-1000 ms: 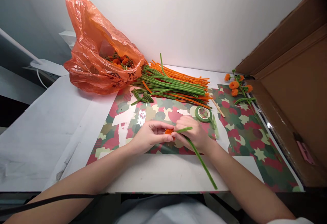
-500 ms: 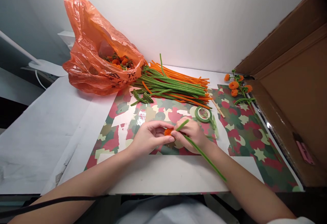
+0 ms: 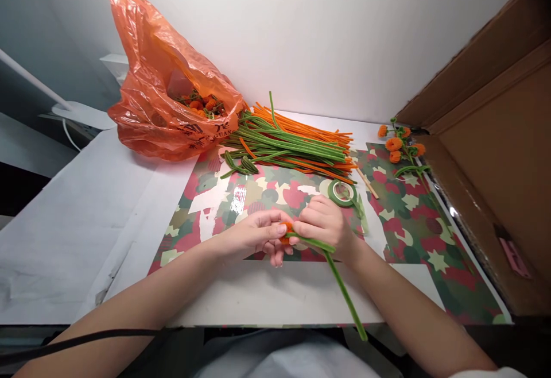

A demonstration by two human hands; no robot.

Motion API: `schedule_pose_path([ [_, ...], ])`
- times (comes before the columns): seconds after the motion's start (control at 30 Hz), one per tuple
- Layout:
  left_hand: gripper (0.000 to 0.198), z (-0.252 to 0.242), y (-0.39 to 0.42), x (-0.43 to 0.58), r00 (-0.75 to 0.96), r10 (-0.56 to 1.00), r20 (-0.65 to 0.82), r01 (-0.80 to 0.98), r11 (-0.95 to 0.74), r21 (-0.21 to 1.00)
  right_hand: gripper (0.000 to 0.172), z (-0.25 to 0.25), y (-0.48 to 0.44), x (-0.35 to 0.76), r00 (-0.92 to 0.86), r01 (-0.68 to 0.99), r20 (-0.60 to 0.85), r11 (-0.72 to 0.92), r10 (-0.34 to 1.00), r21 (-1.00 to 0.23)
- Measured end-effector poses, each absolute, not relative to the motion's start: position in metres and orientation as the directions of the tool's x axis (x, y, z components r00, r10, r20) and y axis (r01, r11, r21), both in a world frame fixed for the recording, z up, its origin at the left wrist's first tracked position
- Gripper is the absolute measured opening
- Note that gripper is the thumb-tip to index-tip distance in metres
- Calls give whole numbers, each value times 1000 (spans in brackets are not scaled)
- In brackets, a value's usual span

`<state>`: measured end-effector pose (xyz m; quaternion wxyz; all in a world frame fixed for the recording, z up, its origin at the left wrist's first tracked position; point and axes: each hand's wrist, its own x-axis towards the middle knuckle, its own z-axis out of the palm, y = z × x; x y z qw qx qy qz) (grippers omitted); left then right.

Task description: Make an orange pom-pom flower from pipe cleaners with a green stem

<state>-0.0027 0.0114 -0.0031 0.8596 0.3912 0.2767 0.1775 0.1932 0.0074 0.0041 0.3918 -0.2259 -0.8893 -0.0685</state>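
Between my hands is a small orange pipe-cleaner flower (image 3: 286,231), partly covered by fingers. My left hand (image 3: 267,234) pinches it between thumb and fingertips, with the lower fingers curled beneath. From its right side come green pipe cleaners (image 3: 344,292): a short end points right, and a longer piece slants down past the table's front edge. My right hand (image 3: 325,226) is closed, its thumb and forefinger pressed on the green pipe cleaner right beside the flower. Just behind my right hand lies a roll of green tape (image 3: 343,193) with a loose strip.
Piles of green pipe cleaners (image 3: 297,139) and orange pipe cleaners (image 3: 331,134) lie at the back. An orange plastic bag (image 3: 150,91) holding more flowers stands back left. Finished orange flowers (image 3: 394,144), a wooden stick (image 3: 367,181) and a cardboard box (image 3: 495,119) are at right.
The flower has turned in my hands, and the short green end has swung from pointing up to pointing right. The long piece hangs steeper. My left lower fingers now show beneath the flower.
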Motion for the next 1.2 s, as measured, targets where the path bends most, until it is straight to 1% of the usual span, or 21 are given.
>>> schedule_pose_path([
  [0.1, 37, 1, 12, -4, 752, 568, -335, -60, 564, 823, 43, 3, 7, 194, -581, 478, 724, 876, 371, -65],
  [0.3, 31, 6, 12, -6, 730, 606, -315, -7, 468, 884, 43, 1, 5, 194, -611, 463, 658, 873, 441, -156],
  [0.43, 28, 6, 12, -7, 714, 627, -312, 32, 415, 909, 37, -1, 6, 196, -646, 439, 597, 871, 476, -220],
  [0.57, 25, 4, 10, -6, 702, 646, -300, 63, 364, 929, 27, -3, 6, 196, -637, 414, 580, 860, 509, -299],
  [0.63, 25, 2, 8, -5, 677, 679, -284, 75, 321, 944, 26, -4, 6, 195, -633, 421, 558, 844, 536, -332],
  [0.77, 23, -1, 5, -1, 605, 767, -213, 112, 183, 977, 33, -5, 6, 193, -616, 498, 514, 800, 597, -334],
  [0.87, 24, -3, 4, -1, 580, 797, -165, 113, 122, 986, 30, -5, 6, 193, -592, 522, 518, 783, 617, -338],
  [0.9, 25, -3, 4, -1, 579, 799, -162, 122, 112, 986, 29, -5, 5, 193, -584, 518, 511, 774, 631, -363],
  [0.97, 27, -3, 3, -2, 578, 798, -172, 158, 97, 983, 30, -2, 5, 193, -567, 498, 465, 733, 680, -464],
  [1.03, 29, -2, 3, -3, 584, 789, -190, 202, 85, 976, 31, 1, 4, 195, -570, 450, 376, 660, 731, -601],
  [1.1, 30, -1, 4, -3, 595, 779, -199, 225, 76, 971, 31, 3, 4, 197, -597, 394, 284, 583, 750, -711],
  [1.13, 31, -1, 4, -3, 603, 772, -200, 226, 76, 971, 30, 4, 4, 198, -613, 371, 256, 558, 748, -742],
  [1.2, 32, 0, 5, -3, 623, 755, -204, 213, 88, 973, 28, 4, 4, 200, -632, 346, 249, 555, 734, -756],
])
